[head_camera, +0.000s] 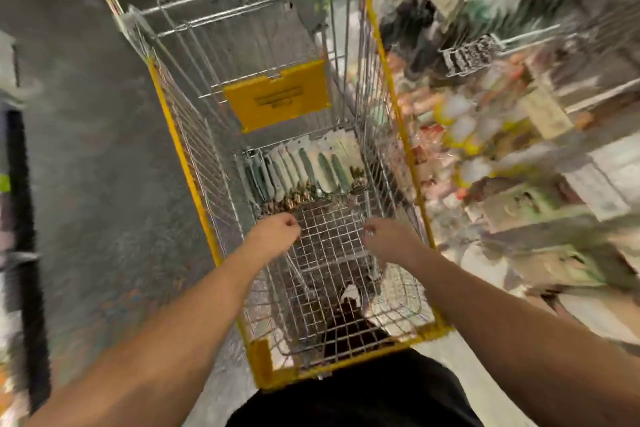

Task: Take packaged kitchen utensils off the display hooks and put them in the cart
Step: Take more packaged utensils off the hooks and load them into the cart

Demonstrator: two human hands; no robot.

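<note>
Both hands hover over the cart [194, 163], low inside its wire basket; the left hand [277, 230] has its fingers curled in on themselves and holds nothing that shows; the right hand [384, 239] has fingers loosely bent and slightly apart, also empty. Several packaged utensils [304, 172] lie fanned in a row on the cart floor, just beyond the fingertips and against the far wall below the yellow flap [277, 97]. More packs hang on the display hooks [485, 45] to the right, blurred. Risk, as I judge it: packs dropped loosely could slip through the wire mesh or slide out of the row; a hurried reach might snag a card on its hook.
</note>
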